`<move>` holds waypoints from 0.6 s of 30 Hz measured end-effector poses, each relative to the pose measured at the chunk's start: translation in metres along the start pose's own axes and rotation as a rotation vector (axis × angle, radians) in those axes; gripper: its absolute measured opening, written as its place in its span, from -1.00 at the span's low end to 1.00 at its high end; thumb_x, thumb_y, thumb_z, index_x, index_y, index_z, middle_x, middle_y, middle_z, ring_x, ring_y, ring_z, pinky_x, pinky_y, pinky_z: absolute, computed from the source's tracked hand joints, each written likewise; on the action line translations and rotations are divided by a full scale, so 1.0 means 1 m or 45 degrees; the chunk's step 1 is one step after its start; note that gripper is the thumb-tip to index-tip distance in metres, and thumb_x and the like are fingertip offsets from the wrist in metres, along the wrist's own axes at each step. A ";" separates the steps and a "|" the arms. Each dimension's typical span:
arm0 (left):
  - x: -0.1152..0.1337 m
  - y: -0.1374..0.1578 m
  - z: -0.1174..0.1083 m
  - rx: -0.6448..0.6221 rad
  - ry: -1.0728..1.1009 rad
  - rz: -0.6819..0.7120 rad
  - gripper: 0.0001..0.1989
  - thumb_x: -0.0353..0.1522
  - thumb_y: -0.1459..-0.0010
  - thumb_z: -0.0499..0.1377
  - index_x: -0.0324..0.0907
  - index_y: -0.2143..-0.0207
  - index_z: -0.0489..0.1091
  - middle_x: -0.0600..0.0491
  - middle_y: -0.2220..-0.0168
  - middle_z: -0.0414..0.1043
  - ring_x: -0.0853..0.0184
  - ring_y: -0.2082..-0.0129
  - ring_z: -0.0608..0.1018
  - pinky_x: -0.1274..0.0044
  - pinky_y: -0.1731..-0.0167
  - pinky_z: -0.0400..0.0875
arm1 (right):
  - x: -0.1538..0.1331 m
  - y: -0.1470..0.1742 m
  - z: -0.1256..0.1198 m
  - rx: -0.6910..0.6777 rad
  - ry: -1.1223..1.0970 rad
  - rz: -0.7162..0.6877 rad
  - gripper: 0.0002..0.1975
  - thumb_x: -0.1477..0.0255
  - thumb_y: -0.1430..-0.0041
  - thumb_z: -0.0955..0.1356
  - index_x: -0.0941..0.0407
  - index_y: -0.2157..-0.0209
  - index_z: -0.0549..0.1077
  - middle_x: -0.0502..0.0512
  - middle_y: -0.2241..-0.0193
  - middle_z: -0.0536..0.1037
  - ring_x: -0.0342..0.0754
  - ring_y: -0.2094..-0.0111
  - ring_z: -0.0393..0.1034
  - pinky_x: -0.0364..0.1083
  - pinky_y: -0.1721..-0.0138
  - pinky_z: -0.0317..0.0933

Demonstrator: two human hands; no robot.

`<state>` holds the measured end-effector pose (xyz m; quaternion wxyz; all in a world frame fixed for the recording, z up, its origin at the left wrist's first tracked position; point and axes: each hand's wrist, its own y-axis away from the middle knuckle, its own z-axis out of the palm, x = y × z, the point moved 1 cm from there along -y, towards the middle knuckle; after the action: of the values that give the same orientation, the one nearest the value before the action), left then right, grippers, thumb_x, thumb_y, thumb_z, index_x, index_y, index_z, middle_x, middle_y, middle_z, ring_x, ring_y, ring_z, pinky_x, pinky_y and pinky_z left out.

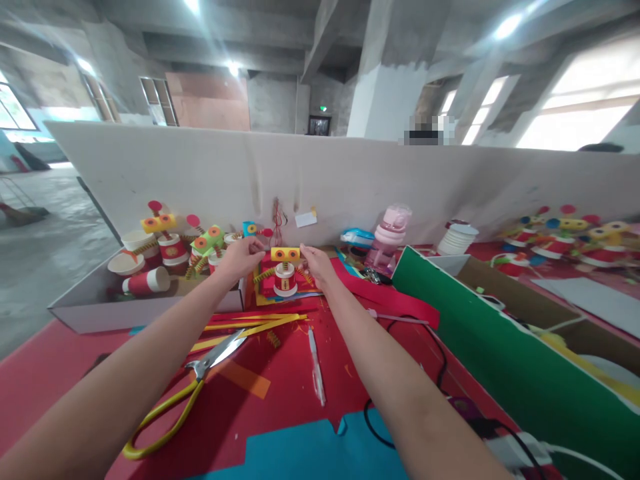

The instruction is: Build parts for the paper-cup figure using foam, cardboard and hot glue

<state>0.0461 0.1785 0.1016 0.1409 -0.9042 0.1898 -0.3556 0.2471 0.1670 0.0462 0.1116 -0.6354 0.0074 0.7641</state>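
Note:
A small paper-cup figure (pixel 285 283) stands upright in front of me, with a yellow head with orange eyes and coiled paper arms. My right hand (pixel 320 265) is at the right edge of its head, thumb and fingers closed there. Just left of the head is my left hand (pixel 242 259), its fingers bent together with a small gap to the figure. Whether they hold something small is hidden. Beneath my forearms lie yellow-handled scissors (pixel 201 370), yellow paper strips (pixel 260 327) and a pen (pixel 316 367).
A white box (pixel 145 313) with several cup figures stands at left, a green box (pixel 470 340) at right. A pink bottle (pixel 389 237) and stacked cups (pixel 456 239) stand by the white partition (pixel 210 167). Blue paper (pixel 300 450) and a black cable (pixel 370 420) lie nearer me.

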 end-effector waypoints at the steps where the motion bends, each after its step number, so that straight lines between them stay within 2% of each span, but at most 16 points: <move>1: -0.004 0.007 0.001 -0.007 0.019 -0.020 -0.79 -0.31 0.04 0.15 -0.18 0.31 0.43 0.13 0.55 0.39 0.37 0.53 0.42 0.57 0.51 0.20 | 0.000 0.001 -0.002 0.029 0.008 -0.010 -0.68 0.16 -0.05 0.37 0.15 0.46 0.40 0.00 0.54 0.48 -0.28 0.69 0.24 -0.28 0.76 -0.07; 4: -0.014 0.029 0.007 -0.030 0.130 -0.004 -0.79 -0.33 0.04 0.15 -0.17 0.30 0.43 0.13 0.53 0.41 0.37 0.50 0.43 0.56 0.47 0.24 | -0.002 0.009 -0.011 0.112 0.043 -0.011 -0.71 0.19 -0.07 0.36 0.16 0.42 0.44 0.06 0.37 0.54 -0.31 0.67 0.25 -0.29 0.74 -0.04; 7: -0.018 0.043 0.009 -0.008 0.242 -0.007 -0.78 -0.36 0.07 0.14 -0.17 0.30 0.43 0.12 0.48 0.43 0.37 0.47 0.43 0.56 0.43 0.26 | -0.009 0.025 -0.021 0.205 0.068 0.007 -0.72 0.20 -0.06 0.35 0.16 0.44 0.45 0.07 0.36 0.54 -0.31 0.66 0.23 -0.28 0.72 -0.03; 10: -0.015 0.046 0.006 0.098 0.466 -0.082 -0.77 -0.40 0.12 0.17 -0.18 0.31 0.43 0.13 0.47 0.41 0.40 0.48 0.41 0.58 0.45 0.26 | -0.020 0.055 -0.025 0.264 0.057 -0.004 -0.72 0.20 -0.02 0.35 0.16 0.46 0.44 0.07 0.38 0.54 -0.29 0.66 0.21 -0.26 0.71 -0.02; 12: -0.011 0.044 0.003 0.109 0.753 -0.233 -0.72 -0.43 0.18 0.23 -0.17 0.30 0.41 0.16 0.48 0.39 0.45 0.50 0.40 0.60 0.48 0.25 | -0.026 0.084 -0.021 0.242 0.005 -0.044 -0.72 0.19 -0.01 0.35 0.15 0.44 0.45 0.07 0.36 0.54 -0.28 0.64 0.21 -0.25 0.69 -0.02; 14: -0.007 0.041 0.003 0.046 1.020 -0.428 -0.65 -0.43 0.23 0.29 -0.17 0.28 0.39 0.19 0.50 0.37 0.49 0.54 0.39 0.62 0.52 0.24 | -0.027 0.118 -0.012 0.255 -0.021 -0.057 -0.72 0.17 -0.02 0.34 0.12 0.44 0.44 0.05 0.42 0.52 -0.25 0.64 0.20 -0.23 0.69 -0.04; 17: -0.001 0.037 0.005 -0.081 1.193 -0.607 -0.59 -0.40 0.27 0.36 -0.20 0.29 0.35 0.20 0.56 0.35 0.49 0.62 0.39 0.62 0.59 0.24 | -0.017 0.166 0.006 0.301 0.062 -0.127 -0.71 0.16 -0.11 0.30 0.10 0.45 0.44 -0.02 0.64 0.38 -0.20 0.65 0.15 -0.21 0.66 -0.02; 18: 0.000 0.036 0.007 -0.114 1.211 -0.628 -0.59 -0.40 0.27 0.38 -0.21 0.31 0.34 0.20 0.59 0.33 0.49 0.65 0.38 0.62 0.62 0.23 | -0.012 0.179 0.011 0.309 0.098 -0.156 -0.71 0.16 -0.14 0.28 0.09 0.43 0.44 -0.02 0.64 0.38 -0.19 0.65 0.14 -0.19 0.65 -0.01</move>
<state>0.0418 0.1469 0.0827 -0.0872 -0.6663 0.0297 -0.7400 0.2061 -0.0076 0.0369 0.2335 -0.6454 0.0652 0.7243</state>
